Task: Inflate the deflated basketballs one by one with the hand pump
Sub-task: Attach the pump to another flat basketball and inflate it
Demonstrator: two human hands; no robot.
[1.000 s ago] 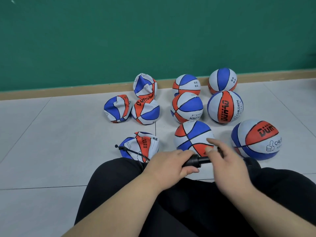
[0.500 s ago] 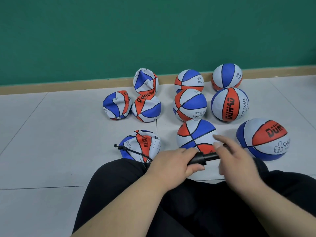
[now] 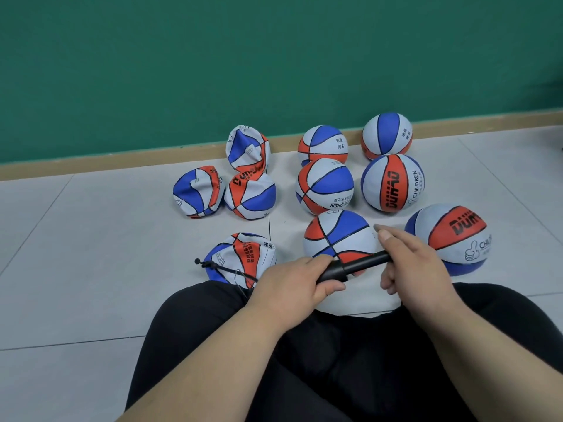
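The person sat on the tiled floor [image 3: 91,254] with the black hand pump [image 3: 350,268] held across the lap. The left hand [image 3: 289,281] was wrapped round its barrel. The right hand [image 3: 411,260] was curled on the handle end, forefinger sticking out straight, with a stretch of rod bare between the two hands.

Left of the pump, its thin hose [image 3: 225,269] trailed over a crumpled deflated basketball [image 3: 243,254], the tip lying at that ball's outer edge. I could not tell whether the needle sat in a valve. Three more flat balls [image 3: 249,196] lay beyond the pump, and inflated basketballs [image 3: 339,239] stood just behind it and off to its right.

To my eye the needle wanted checking first. After that, each stroke should run straight along the barrel, with the left hand holding it steady so the hose did not tug.
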